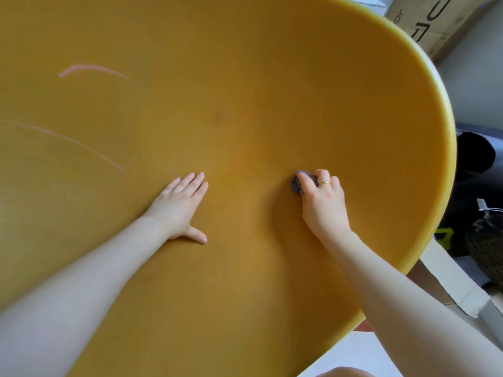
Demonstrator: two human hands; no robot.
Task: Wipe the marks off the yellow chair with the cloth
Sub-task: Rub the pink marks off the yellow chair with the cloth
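left hand (181,206) flat, fingers straight, bracing on big round yellow plastic chair (245,104). right hand (324,198) curled round small bunched grey-purple cloth (297,183), pressing it on seat. farther left, two pink marks (91,69) remain; likely partway done.

cloth (296,183): mostly hidden under right hand (324,202) | yellow chair (245,104): cut off at top, left, bottom edges | lower pink mark (81,144): runs off left edge | cardboard box (424,23): lettering cropped
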